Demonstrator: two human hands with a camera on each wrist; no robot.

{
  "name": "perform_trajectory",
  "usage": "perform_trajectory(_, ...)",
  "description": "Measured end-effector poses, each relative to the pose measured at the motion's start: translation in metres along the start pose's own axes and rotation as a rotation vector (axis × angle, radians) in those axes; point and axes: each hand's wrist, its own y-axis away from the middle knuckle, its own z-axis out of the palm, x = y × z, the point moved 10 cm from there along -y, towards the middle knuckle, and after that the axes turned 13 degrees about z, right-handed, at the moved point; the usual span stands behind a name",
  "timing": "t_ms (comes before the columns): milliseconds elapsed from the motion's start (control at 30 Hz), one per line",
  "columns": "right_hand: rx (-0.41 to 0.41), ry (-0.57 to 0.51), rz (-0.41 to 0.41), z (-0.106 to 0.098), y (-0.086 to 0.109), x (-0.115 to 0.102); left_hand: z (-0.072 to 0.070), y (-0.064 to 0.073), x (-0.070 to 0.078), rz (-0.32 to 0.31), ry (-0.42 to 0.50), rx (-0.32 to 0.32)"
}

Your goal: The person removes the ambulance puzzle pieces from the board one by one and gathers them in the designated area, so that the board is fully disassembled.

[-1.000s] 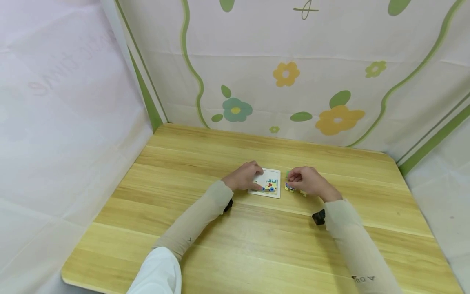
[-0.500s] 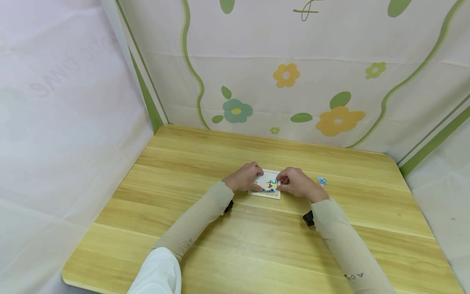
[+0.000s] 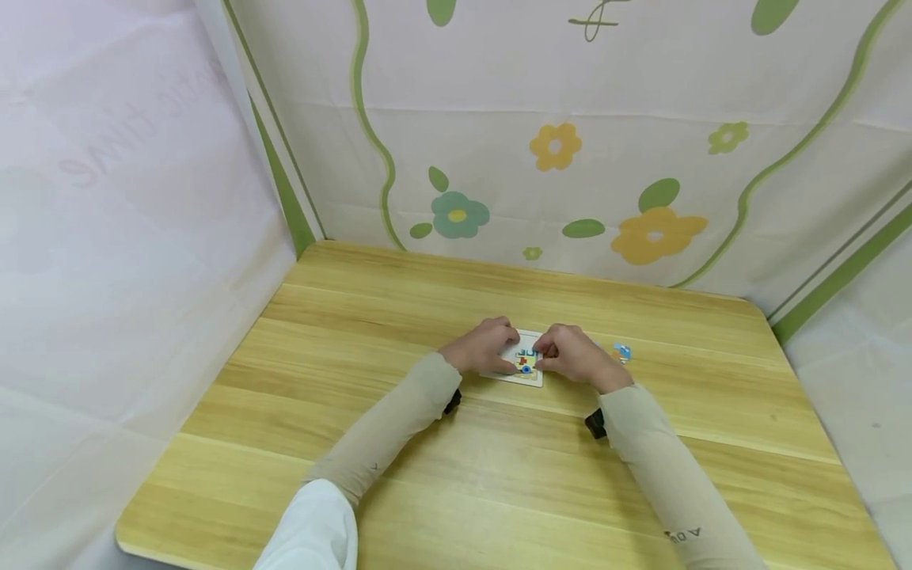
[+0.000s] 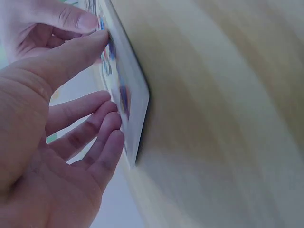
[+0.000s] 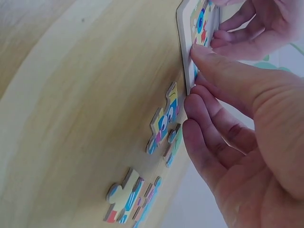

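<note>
A small white-rimmed jigsaw board (image 3: 533,381) lies on the table, its picture partly filled with yellow, blue and red pieces. My left hand (image 3: 484,346) rests on its left part, thumb on the picture and fingers (image 4: 111,126) fairly straight along the far side. At the right edge, my right hand (image 3: 573,354) pinches a puzzle piece (image 5: 195,71) against the board, thumb and index together; most of that piece is hidden. Several loose puzzle pieces lie beside the right hand, among them a yellow-and-blue one with eyes (image 5: 165,118) and a cream one (image 5: 124,194).
The light wooden table (image 3: 456,475) meets a white cloth wall (image 3: 499,182) printed with flowers at the back. Another cloth wall (image 3: 142,277) stands along the left. A blue piece (image 3: 623,352) lies behind the right hand in the head view.
The right hand has moved left from the loose pieces to the board's right edge. My left hand has shifted slightly right over the board, its thumb now nearer the blue wheel.
</note>
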Motion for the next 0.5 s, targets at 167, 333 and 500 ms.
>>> perform_trajectory(167, -0.005, -0.011, 0.001, 0.0011, -0.0014, 0.0001, 0.0045, -0.0056, 0.0027, 0.008, 0.037, 0.039)
perform_trajectory(333, -0.01, -0.036, 0.007, 0.0009, -0.0022, 0.0001, 0.0054, -0.0064, 0.0027, -0.004, 0.054, 0.068)
perform_trajectory(500, 0.001, -0.054, 0.022, -0.0014, -0.0014, 0.003, 0.0048, -0.0067, 0.0047, 0.006, 0.074, 0.076)
